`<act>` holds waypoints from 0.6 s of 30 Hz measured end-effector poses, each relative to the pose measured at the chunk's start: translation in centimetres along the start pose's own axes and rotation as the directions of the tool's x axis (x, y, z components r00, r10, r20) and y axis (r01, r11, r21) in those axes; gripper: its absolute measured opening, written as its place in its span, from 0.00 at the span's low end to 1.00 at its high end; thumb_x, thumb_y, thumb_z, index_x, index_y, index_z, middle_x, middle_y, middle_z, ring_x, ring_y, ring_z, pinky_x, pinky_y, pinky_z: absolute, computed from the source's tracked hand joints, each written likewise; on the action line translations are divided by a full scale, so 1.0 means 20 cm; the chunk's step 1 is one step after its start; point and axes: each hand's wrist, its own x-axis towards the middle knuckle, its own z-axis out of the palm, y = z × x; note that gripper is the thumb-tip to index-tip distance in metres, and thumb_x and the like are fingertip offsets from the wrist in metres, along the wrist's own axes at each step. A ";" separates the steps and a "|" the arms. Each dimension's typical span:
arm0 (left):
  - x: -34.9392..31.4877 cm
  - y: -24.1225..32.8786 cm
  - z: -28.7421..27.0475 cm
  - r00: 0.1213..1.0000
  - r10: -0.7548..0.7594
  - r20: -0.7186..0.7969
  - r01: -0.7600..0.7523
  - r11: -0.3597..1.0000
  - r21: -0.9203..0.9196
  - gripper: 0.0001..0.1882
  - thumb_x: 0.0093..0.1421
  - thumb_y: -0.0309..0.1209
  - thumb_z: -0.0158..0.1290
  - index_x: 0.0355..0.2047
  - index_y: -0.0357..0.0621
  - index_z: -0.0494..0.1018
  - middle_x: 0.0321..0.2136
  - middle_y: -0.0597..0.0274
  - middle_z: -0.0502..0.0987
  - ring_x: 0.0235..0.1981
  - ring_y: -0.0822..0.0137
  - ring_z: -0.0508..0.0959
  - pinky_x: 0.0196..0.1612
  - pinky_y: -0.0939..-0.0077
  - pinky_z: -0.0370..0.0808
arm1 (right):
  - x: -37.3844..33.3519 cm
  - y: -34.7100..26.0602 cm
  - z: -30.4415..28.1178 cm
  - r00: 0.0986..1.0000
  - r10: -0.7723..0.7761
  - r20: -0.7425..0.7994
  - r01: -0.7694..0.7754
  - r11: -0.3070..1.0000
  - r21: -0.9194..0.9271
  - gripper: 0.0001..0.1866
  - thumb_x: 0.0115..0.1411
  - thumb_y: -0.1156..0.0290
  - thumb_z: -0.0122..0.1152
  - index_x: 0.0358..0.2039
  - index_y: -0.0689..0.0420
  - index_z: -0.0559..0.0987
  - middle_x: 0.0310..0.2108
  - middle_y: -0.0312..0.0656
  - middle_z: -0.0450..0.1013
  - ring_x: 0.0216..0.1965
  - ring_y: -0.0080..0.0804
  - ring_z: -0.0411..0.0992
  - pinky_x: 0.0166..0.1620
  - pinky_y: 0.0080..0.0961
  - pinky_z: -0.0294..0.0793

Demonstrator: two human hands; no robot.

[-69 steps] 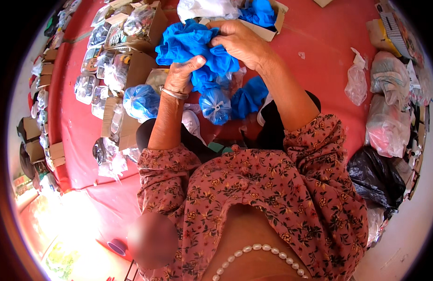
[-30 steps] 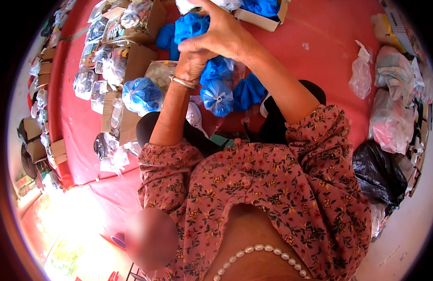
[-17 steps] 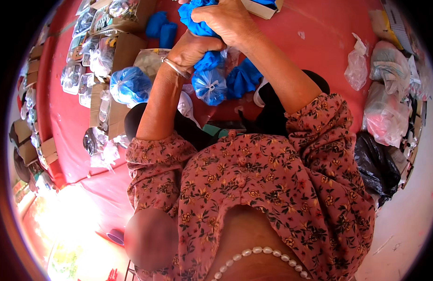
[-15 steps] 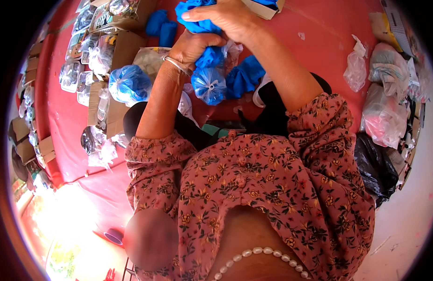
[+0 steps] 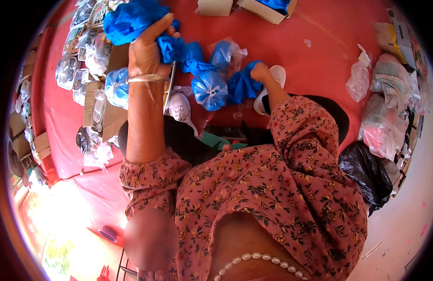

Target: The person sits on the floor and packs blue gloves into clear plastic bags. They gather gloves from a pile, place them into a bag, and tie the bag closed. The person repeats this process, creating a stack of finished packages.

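Bunched blue cloth (image 5: 132,21) is gripped in my left hand (image 5: 150,50), which is raised at the far left with the thumb across the folds. A loose end of it hangs toward a rolled blue cloth (image 5: 194,58). Close in front of me, my right hand (image 5: 260,73) is closed on the edge of another blue cloth (image 5: 242,86) lying on the red sheet. Between the two hands rest a knotted clear bag of blue stuff (image 5: 210,91) and a crumpled clear plastic bag (image 5: 233,56) with blue inside.
White shoes (image 5: 180,107) show by my legs. Another tied blue bag (image 5: 117,86) sits by cardboard boxes and clear packs at left. Open cartons (image 5: 268,11) stand at the far edge. Plastic bags (image 5: 382,124) and a black bag (image 5: 366,173) line the right side.
My hands have parted. The left has moved left with the blue cloth, and the right has come down and nearer, onto the blue cloth on the sheet.
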 end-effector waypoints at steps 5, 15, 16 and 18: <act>-0.01 0.00 0.01 0.999 0.029 -0.024 -0.031 0.995 -0.099 0.05 0.50 0.22 0.55 0.27 0.33 0.71 0.19 0.60 0.70 0.20 0.67 0.71 0.23 0.79 0.69 | -0.18 -0.07 0.22 0.980 0.192 0.044 -0.197 0.970 0.140 0.28 0.32 0.53 0.70 0.28 0.64 0.76 0.34 0.54 0.73 0.38 0.49 0.72 0.40 0.39 0.70; 0.04 -0.06 0.00 0.997 -0.069 -0.034 0.065 0.991 -0.118 0.05 0.49 0.23 0.55 0.27 0.35 0.70 0.19 0.60 0.71 0.21 0.67 0.73 0.27 0.75 0.71 | -0.10 -0.02 0.27 0.942 0.286 -0.175 -0.200 0.898 0.392 0.24 0.38 0.61 0.68 0.33 0.65 0.77 0.36 0.52 0.73 0.39 0.50 0.71 0.42 0.38 0.70; 0.08 -0.05 0.03 0.994 -0.107 -0.012 0.105 0.986 -0.133 0.06 0.49 0.23 0.55 0.27 0.35 0.70 0.19 0.60 0.71 0.21 0.67 0.73 0.28 0.75 0.71 | -0.04 0.06 0.27 0.939 0.244 -0.242 -0.126 0.901 0.416 0.24 0.38 0.61 0.68 0.33 0.65 0.77 0.34 0.53 0.74 0.38 0.49 0.72 0.41 0.37 0.71; 0.08 -0.05 0.07 0.995 -0.097 0.025 0.099 0.991 -0.092 0.05 0.49 0.23 0.55 0.26 0.36 0.71 0.18 0.60 0.71 0.21 0.66 0.73 0.27 0.74 0.72 | 0.04 0.13 0.19 0.982 0.189 0.000 -0.148 0.771 0.619 0.20 0.42 0.68 0.66 0.35 0.66 0.76 0.31 0.48 0.75 0.31 0.39 0.74 0.38 0.31 0.72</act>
